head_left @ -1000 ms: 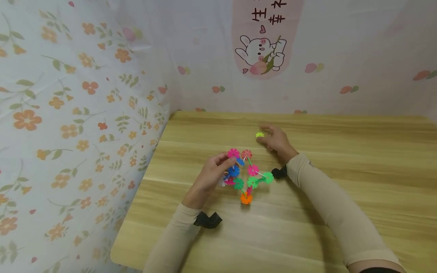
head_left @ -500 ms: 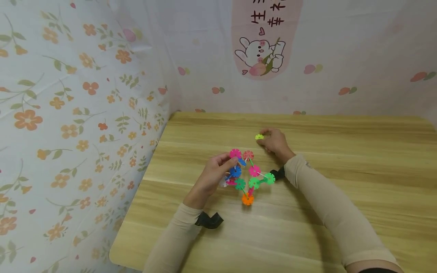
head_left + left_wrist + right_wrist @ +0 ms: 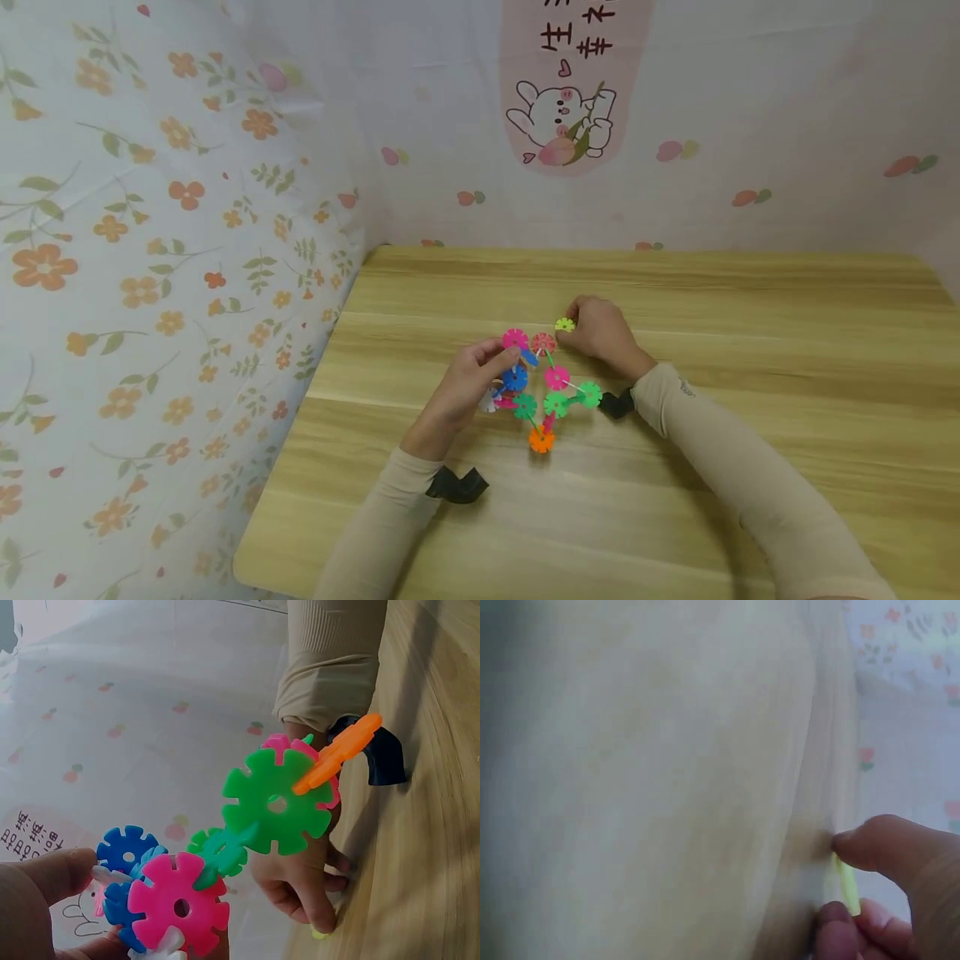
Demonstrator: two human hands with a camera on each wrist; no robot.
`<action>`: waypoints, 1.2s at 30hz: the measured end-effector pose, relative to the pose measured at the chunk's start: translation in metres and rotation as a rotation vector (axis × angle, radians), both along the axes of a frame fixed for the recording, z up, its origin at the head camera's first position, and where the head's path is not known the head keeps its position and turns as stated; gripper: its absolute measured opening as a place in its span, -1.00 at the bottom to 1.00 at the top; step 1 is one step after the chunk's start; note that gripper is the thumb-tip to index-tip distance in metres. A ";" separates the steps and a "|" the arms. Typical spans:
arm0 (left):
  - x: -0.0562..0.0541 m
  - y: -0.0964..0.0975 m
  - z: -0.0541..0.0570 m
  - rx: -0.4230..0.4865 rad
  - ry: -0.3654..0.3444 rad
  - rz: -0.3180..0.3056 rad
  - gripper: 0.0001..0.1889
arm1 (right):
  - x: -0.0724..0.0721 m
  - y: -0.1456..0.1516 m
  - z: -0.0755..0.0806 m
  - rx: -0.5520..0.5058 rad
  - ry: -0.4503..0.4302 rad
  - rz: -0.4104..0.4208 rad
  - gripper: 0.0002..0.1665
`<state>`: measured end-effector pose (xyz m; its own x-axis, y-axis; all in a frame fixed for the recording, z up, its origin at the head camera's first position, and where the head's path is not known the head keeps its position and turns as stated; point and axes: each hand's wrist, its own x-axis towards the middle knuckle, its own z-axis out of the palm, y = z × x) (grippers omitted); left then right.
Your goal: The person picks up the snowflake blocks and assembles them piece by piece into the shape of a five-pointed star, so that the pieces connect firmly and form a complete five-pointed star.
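Observation:
My left hand (image 3: 468, 379) pinches the left side of a chain of notched plastic snowflake discs joined edge to edge. In the head view the chain shows a blue disc (image 3: 514, 377), a pink disc (image 3: 557, 377), a light green disc (image 3: 591, 394) and an orange disc (image 3: 542, 439) at its near end. Seen from the left wrist, a big green disc (image 3: 276, 801) hides part of the other hand. Just behind the chain, my right hand (image 3: 603, 333) pinches a single yellow snowflake disc (image 3: 565, 325) between thumb and fingers. That yellow disc stands edge-on in the right wrist view.
Below the hands is a wood-grain table (image 3: 750, 350). A white cloth with a printed rabbit (image 3: 558, 117) hangs along its back edge, and a flowered cloth (image 3: 150, 292) along the left. Black straps (image 3: 457, 485) stick out from both wrists.
My right hand has drawn the yellow disc nearer to the chain, toward me, and its fingers have closed in on it. The left hand and the chain have hardly moved.

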<state>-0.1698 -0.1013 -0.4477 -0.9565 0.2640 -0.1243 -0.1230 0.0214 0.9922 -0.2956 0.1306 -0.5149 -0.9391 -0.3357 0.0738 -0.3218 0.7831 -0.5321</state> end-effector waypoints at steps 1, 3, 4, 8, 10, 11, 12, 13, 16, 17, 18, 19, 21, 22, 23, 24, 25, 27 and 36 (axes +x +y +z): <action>0.000 0.000 0.001 0.000 0.001 -0.002 -0.61 | 0.001 -0.001 0.001 0.028 0.027 0.017 -0.59; 0.000 0.001 0.002 0.000 0.001 -0.007 -0.60 | 0.004 -0.001 0.002 0.059 0.070 0.053 -0.60; 0.000 0.001 0.003 -0.002 0.001 -0.010 -0.59 | 0.005 0.000 0.002 0.054 0.078 0.072 -0.61; 0.002 0.001 0.005 -0.005 -0.001 -0.011 -0.57 | 0.009 0.005 -0.005 -0.117 -0.018 0.104 -0.63; 0.002 0.001 0.005 -0.006 0.000 -0.012 -0.56 | 0.013 0.009 -0.008 -0.309 -0.188 0.095 -0.61; 0.002 0.001 0.005 -0.007 0.001 -0.012 -0.56 | 0.015 0.011 -0.007 -0.412 -0.280 0.079 -0.59; 0.002 0.000 0.005 -0.007 0.002 -0.014 -0.55 | 0.018 0.014 -0.006 -0.513 -0.365 0.060 -0.56; 0.002 0.000 0.005 -0.007 0.004 -0.016 -0.56 | 0.022 0.016 -0.002 -0.605 -0.440 0.040 -0.54; 0.002 -0.001 0.006 -0.008 0.009 -0.025 -0.58 | 0.036 0.020 0.016 -0.791 -0.496 0.033 -0.49; 0.002 0.000 0.006 -0.008 0.009 -0.035 -0.59 | 0.041 0.021 0.023 -0.829 -0.472 0.042 -0.50; 0.002 0.002 0.005 -0.008 0.011 -0.047 -0.59 | 0.046 0.022 0.029 -0.859 -0.439 0.057 -0.50; 0.002 0.003 0.005 -0.013 0.016 -0.061 -0.60 | 0.051 0.022 0.035 -0.884 -0.402 0.074 -0.52; 0.002 0.006 0.004 -0.017 0.026 -0.099 -0.60 | 0.059 0.020 0.044 -0.912 -0.335 0.120 -0.54; 0.002 0.007 0.005 -0.016 0.034 -0.118 -0.60 | 0.062 0.016 0.048 -0.928 -0.322 0.144 -0.56; 0.002 0.007 0.005 -0.016 0.043 -0.137 -0.60 | 0.065 0.013 0.050 -0.941 -0.321 0.172 -0.57; 0.002 0.008 0.006 -0.014 0.051 -0.158 -0.60 | 0.067 0.009 0.052 -0.952 -0.327 0.193 -0.58; 0.002 0.008 0.006 -0.014 0.057 -0.174 -0.61 | 0.070 0.007 0.053 -0.964 -0.340 0.210 -0.60; 0.002 0.009 0.007 -0.003 0.060 -0.196 -0.62 | 0.075 0.003 0.053 -0.995 -0.377 0.236 -0.61; 0.000 0.006 0.005 0.134 -0.008 -0.085 -0.70 | 0.095 0.010 0.047 -1.012 -0.362 0.235 -0.60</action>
